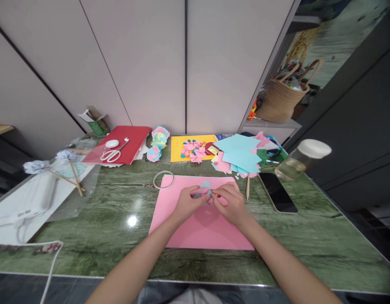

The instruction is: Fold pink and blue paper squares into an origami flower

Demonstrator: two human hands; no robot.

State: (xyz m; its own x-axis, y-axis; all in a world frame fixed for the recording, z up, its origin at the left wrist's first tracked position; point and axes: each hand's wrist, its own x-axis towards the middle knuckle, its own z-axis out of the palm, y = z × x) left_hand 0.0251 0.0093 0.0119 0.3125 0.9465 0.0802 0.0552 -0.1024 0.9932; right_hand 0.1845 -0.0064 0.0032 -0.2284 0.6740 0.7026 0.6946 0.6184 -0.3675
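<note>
Above a pink sheet of paper (182, 232) on the table, my two hands meet at a small folded piece of paper (205, 185), light blue with some pink. My left hand (190, 202) grips its left side, thumb on top. The fingers of my right hand (229, 202) pinch its right edge. How the folds run is too small to make out, and part of the piece is hidden by my fingers. A roll of clear tape (163, 180) lies over the sheet's upper left corner.
Behind the sheet, folded pink pieces (193, 150) lie on yellow paper (176, 147). To the right are blue paper sheets (237, 147), a phone (279, 192) and a bottle (291, 166). At left, scissors (111, 156) rest on a red folder (131, 143); a white cable (52, 266) hangs over the front edge.
</note>
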